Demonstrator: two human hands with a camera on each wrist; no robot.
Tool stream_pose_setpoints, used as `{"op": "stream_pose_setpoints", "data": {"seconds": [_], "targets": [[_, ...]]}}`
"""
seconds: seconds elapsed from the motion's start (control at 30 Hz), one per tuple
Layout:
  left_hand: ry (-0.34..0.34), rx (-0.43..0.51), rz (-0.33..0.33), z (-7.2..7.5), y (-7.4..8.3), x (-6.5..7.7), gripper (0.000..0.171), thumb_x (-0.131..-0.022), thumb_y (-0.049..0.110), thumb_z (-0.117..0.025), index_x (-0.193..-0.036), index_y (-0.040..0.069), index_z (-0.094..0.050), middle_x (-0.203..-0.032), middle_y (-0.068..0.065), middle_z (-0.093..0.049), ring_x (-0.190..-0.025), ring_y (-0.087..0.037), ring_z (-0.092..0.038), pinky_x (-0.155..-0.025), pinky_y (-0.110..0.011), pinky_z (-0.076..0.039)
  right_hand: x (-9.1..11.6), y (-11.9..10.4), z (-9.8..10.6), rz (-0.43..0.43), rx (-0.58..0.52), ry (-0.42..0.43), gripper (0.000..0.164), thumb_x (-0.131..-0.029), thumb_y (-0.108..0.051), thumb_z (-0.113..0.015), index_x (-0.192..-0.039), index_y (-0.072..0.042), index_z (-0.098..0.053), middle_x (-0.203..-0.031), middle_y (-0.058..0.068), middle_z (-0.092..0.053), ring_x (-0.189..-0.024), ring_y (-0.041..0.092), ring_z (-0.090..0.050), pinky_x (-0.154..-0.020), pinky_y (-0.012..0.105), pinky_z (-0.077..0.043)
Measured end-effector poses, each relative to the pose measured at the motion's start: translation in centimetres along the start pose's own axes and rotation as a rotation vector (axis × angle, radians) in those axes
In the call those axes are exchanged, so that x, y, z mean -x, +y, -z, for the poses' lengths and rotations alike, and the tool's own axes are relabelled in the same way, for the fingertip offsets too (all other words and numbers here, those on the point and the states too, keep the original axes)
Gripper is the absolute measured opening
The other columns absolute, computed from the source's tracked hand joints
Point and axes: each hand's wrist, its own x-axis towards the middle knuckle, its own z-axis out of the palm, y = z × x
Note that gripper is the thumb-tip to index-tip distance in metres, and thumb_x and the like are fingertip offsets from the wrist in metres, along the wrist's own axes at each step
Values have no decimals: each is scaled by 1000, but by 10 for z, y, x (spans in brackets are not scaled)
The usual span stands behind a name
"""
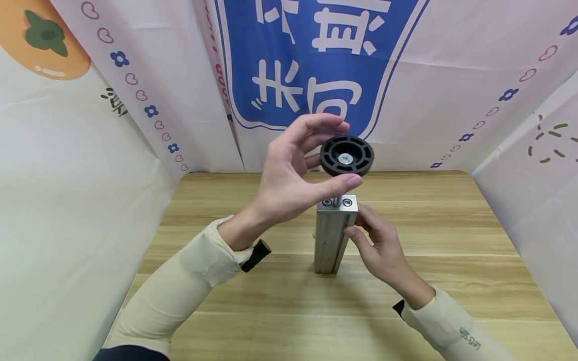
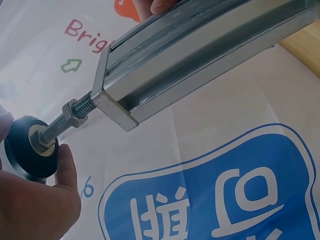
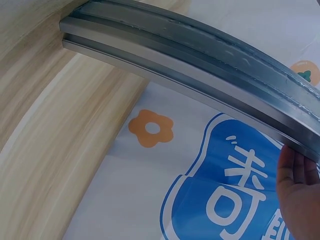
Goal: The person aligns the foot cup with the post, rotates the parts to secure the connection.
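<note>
An aluminium extrusion [image 1: 331,235] stands upright on the table. A metal end plate [image 1: 326,206] with two bolts caps its top. From that plate rises a threaded stud [image 2: 56,128] carrying a hex nut [image 2: 75,114], and at its end sits a round black levelling foot [image 1: 345,158]. My left hand [image 1: 291,175] holds the foot by its rim, thumb on the near side and fingers round the far side. Lower down, my right hand [image 1: 381,245] grips the extrusion near its top from the right, thumb on the near face. In the right wrist view its fingers [image 3: 297,167] touch the extrusion's edge.
The wood-grain table [image 1: 253,311] extends around the extrusion's base. Behind it hangs a printed cloth [image 1: 433,115] with a blue sign, and white cloth walls [image 1: 67,210] flank both sides. A black wrist mount [image 1: 256,255] sticks out from the left sleeve.
</note>
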Motion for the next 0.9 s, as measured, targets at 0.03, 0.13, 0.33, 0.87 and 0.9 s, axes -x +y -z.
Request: {"op": "stream_pose_setpoints", "data": {"seconds": [0.03,0.13,0.33,0.87,0.9], "targets": [[3,3,7,0,0,0,72,-74,-16,-83,-138,-12,-51,-138,-26,-60,-126,-30,-67,-101,-42,-61,0,0,0,-2,1,0,43,-100,2,-63,-142,7,-58,-129,-2,-70,-112,6,-68,-98,21,-57],[8,6,16,0,-1,1,72,-74,-16,-83,-138,-12,-51,-135,-25,-58,-123,-28,-67,-99,-42,-62,0,0,0,-4,0,1,43,-100,4,-63,-143,7,-58,-130,-2,-69,-112,6,-68,-98,21,-57],[19,5,7,1,-2,1,69,-75,-14,-82,-136,-13,-50,-129,-27,-61,-119,-29,-68,-98,-44,-62,0,1,-1,0,-4,6,43,-100,3,-64,-142,8,-58,-129,-3,-69,-112,5,-67,-97,21,-57],[-41,40,-1,3,-5,2,43,-88,-3,-66,-129,-16,-59,-137,-29,-64,-119,-33,-70,-99,-42,-61,0,1,-2,1,-18,9,43,-99,3,-64,-141,9,-58,-128,-3,-70,-111,6,-68,-97,21,-57],[-37,38,0,2,-4,2,43,-88,-5,-68,-128,-16,-60,-137,-29,-65,-118,-33,-70,-100,-42,-61,0,2,-2,4,-19,8,43,-99,4,-64,-141,9,-58,-127,-3,-70,-111,6,-68,-97,22,-58]]}}
